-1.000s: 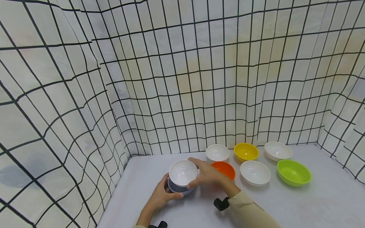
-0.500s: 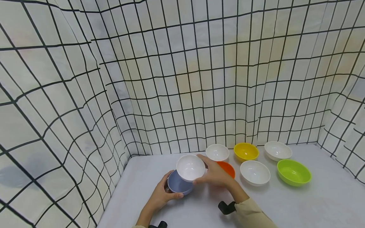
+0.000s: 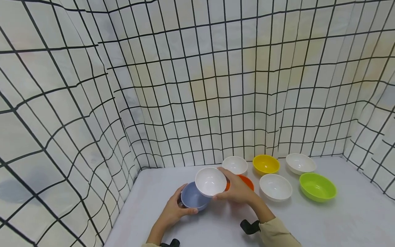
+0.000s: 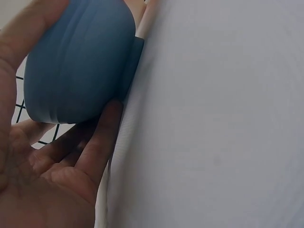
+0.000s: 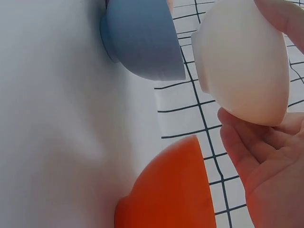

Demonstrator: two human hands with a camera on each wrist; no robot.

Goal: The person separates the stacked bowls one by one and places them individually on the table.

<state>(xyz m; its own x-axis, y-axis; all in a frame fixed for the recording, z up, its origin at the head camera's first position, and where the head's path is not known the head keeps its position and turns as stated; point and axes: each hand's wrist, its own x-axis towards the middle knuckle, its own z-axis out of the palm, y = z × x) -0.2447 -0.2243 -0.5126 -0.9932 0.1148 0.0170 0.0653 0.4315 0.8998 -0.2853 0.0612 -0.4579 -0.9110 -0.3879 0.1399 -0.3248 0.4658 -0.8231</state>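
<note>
A blue bowl (image 3: 194,197) stands on the table, and my left hand (image 3: 173,210) grips its left side between thumb and fingers. In the left wrist view the blue bowl (image 4: 85,61) shows its outer wall and foot, with fingers low beside the foot. My right hand (image 3: 236,188) holds a white bowl (image 3: 211,181) by its right side, raised above the blue bowl's right edge. The right wrist view shows the white bowl (image 5: 242,61) apart from the blue one, thumb on one side and fingers on the other. Below it stands an orange bowl (image 5: 168,190), partly hidden by the right hand in the head view.
Behind and to the right stand a white bowl (image 3: 235,165), a yellow bowl (image 3: 266,164), another white bowl (image 3: 275,187), a further white bowl (image 3: 300,163) and a green bowl (image 3: 318,187). White walls with a black grid (image 3: 197,85) enclose the white table (image 3: 348,219).
The white bowl in my right hand has risen out of the blue bowl and moved right, uncovering the blue bowl's inside. My left hand has stayed in place on the blue bowl.
</note>
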